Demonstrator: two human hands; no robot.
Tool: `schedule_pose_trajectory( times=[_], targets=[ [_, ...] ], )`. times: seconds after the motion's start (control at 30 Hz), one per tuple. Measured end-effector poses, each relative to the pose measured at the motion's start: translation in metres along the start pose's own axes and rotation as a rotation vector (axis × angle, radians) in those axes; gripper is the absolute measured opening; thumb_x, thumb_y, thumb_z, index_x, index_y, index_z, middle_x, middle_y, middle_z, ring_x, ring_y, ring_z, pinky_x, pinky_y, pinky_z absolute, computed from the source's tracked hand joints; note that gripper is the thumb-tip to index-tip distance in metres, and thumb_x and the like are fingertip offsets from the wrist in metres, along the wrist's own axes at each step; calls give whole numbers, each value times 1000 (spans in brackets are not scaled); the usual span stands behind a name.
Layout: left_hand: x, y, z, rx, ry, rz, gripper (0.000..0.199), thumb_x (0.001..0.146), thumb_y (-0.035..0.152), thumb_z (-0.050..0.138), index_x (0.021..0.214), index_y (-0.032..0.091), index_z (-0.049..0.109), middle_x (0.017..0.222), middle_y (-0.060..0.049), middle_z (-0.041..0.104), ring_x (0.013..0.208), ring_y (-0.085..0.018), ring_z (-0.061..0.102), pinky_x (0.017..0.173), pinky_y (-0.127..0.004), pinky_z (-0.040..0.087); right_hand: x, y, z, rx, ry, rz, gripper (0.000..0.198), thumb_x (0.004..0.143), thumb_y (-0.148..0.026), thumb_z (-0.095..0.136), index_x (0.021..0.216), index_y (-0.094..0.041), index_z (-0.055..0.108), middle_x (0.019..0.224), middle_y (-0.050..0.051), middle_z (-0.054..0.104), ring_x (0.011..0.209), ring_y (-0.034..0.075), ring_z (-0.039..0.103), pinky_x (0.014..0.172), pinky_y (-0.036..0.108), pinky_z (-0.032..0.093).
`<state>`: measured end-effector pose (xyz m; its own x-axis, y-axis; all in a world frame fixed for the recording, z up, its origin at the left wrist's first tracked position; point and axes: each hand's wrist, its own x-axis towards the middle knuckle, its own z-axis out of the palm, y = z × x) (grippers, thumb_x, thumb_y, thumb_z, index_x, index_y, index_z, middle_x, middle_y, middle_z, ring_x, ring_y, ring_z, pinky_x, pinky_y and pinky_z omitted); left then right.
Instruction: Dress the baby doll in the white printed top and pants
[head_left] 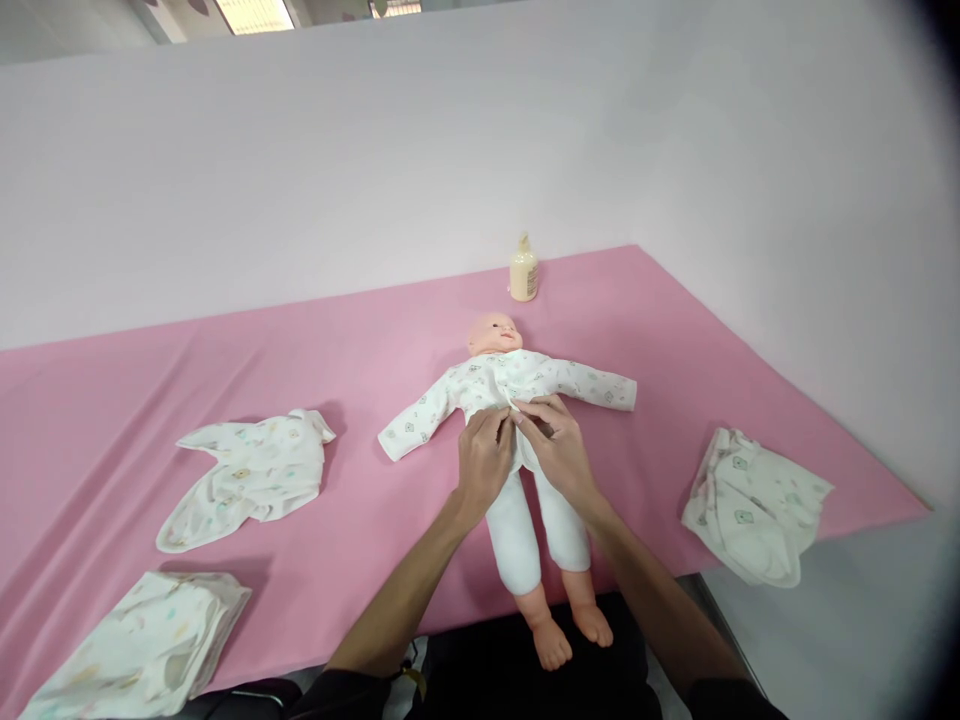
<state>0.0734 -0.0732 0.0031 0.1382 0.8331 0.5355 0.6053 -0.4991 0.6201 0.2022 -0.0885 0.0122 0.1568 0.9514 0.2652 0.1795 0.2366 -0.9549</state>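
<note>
A baby doll [496,334] lies on its back on the pink cloth, its feet hanging past the near edge. It wears a white printed long-sleeved top [480,378] with both sleeves spread wide, and white leggings [514,535]. Over the doll's belly, my left hand [486,455] pinches the front of the top. Close beside it, my right hand [559,448] also has thumb and fingers closed on the top's front edge. The fingertips nearly meet, and the small piece of fabric between them is mostly hidden.
A cream pump bottle [523,275] stands beyond the doll's head. A crumpled printed garment [251,475] and a folded printed cloth [142,645] lie on the left. Another folded printed garment [756,505] overhangs the right edge of the pink-covered table [360,370]. A white wall [375,150] rises behind.
</note>
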Motion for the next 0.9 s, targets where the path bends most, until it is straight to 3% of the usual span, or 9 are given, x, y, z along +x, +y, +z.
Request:
schedule_pose_trajectory(
  times=[0.17,0.3,0.43,0.67,0.77,0.9],
  targets=[
    [-2,-2,2,61,40,61,20,99,18,50,95,16,69,84,-4,70,77,-15,60,70,-29,47,0,-6,-9,72,-66,53,28,94,-41,59,112,-30,77,107,4,69,105,21,63,98,37,48],
    [-3,-4,4,75,51,95,22,99,21,50,90,16,70,80,-4,68,74,-16,58,70,-30,46,2,-6,-10,263,-114,189,29,90,-42,65,112,-27,77,108,4,73,103,22,65,92,36,51],
    [-3,-2,1,-25,6,17,22,99,22,51,93,17,72,86,-5,71,80,-17,60,74,-31,47,4,0,-5,290,-72,224,30,84,-43,72,108,-25,78,100,4,75,92,21,67,85,33,52],
    [5,12,-14,-247,-160,-246,23,95,23,53,95,23,76,92,0,73,84,-16,64,75,-29,49,2,2,-3,173,-51,131,25,86,-43,67,103,-28,79,98,1,75,94,19,67,87,33,51],
    [8,12,-17,-268,-199,-263,24,96,26,52,98,25,76,96,0,74,87,-17,64,77,-30,49,1,2,-3,143,-43,115,28,87,-45,65,104,-27,78,96,1,74,91,19,66,84,33,52],
    [6,9,-13,-216,-133,-218,22,96,25,53,94,23,75,93,-1,74,87,-17,64,77,-31,50,0,3,-3,157,-37,144,30,88,-46,64,106,-24,74,95,2,72,88,18,65,83,32,52]
  ],
)
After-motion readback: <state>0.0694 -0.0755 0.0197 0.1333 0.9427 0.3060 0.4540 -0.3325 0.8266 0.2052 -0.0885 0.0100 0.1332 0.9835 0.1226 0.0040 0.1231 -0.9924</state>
